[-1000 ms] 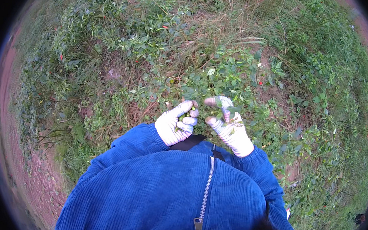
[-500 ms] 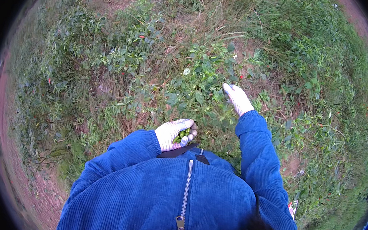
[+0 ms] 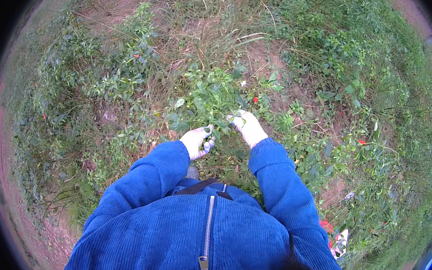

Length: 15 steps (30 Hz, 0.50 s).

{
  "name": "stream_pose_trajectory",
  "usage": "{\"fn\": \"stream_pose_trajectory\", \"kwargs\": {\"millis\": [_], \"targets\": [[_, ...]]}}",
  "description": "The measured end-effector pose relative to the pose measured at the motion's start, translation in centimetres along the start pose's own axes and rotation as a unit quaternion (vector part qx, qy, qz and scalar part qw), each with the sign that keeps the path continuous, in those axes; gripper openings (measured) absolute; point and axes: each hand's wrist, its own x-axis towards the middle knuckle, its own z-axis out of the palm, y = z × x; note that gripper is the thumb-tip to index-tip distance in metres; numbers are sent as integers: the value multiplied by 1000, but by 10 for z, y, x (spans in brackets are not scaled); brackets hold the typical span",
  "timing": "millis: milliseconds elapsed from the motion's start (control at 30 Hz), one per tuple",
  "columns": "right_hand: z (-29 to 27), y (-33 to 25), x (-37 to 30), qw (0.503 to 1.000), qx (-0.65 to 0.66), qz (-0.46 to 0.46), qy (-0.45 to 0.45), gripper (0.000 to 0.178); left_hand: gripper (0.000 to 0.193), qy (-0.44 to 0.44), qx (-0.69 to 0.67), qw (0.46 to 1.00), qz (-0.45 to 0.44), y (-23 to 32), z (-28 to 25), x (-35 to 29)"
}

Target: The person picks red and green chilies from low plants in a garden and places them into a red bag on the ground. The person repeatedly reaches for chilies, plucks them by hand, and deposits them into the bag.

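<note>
My left hand [image 3: 195,142], in a white glove with thin stripes, is curled round several green chili peppers [image 3: 202,146]; its fingers hide most of them. It sits at the near side of a leafy chili plant [image 3: 211,96], the thumb and fingertips among the lower leaves. My right hand [image 3: 249,128], gloved alike, reaches into the plant's right side. Its fingers are bent together at the leaves, and what is between them is too small to make out. A red chili [image 3: 255,100] hangs just beyond the right hand.
More chili plants with red fruit [image 3: 136,56] grow at the left, and others [image 3: 362,142] at the right. Dry grass [image 3: 199,36] and bare soil [image 3: 269,57] lie beyond. A red and white object [image 3: 339,242] rests by my right elbow.
My left hand has risen from near my waist to the plant, still with the green peppers. My right hand has drawn inward, nearer to the left, and its fingers have bent together.
</note>
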Motion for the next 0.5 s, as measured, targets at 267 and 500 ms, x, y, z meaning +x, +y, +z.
{"fn": "stream_pose_trajectory", "kwargs": {"millis": [267, 500], "targets": [[-3, -25, -25, 985, -165, 27, -50, 55, 26, -61, 347, 929, 109, 3, 30, -9], [3, -20, -20, 951, -295, -85, -37, 42, 25, -5, 498, 844, 201, -4, 41, -12]]}}
